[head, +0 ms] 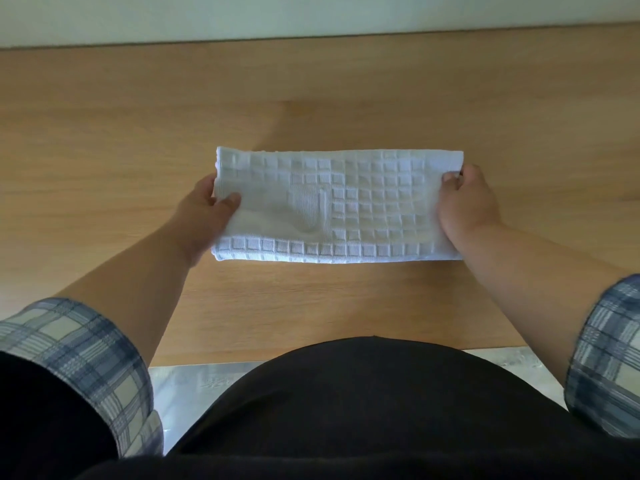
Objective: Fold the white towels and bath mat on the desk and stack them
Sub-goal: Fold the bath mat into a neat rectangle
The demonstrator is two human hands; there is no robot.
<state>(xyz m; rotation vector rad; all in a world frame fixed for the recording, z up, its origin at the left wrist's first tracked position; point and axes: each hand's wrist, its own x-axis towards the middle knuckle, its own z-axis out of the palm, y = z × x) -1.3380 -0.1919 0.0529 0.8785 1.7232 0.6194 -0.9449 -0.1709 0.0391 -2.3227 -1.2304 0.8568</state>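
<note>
Head: bath mat [339, 206] lies left-right.

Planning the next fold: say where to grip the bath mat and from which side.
Grip the bath mat at its two short ends, coming in from left and right, as the left hand and right hand do. It is a long folded band set crosswise over the desk, so an end grip probably gathers all layers.

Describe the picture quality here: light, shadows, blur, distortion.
Head view: soft, even light on the desk, no harsh glare; a faint diagonal shadow darkens its far left part; the left hand looks slightly motion-blurred, while the waffle squares of the bath mat read fairly crisp; the wide-angle lens bows the desk's far edge slightly.
</note>
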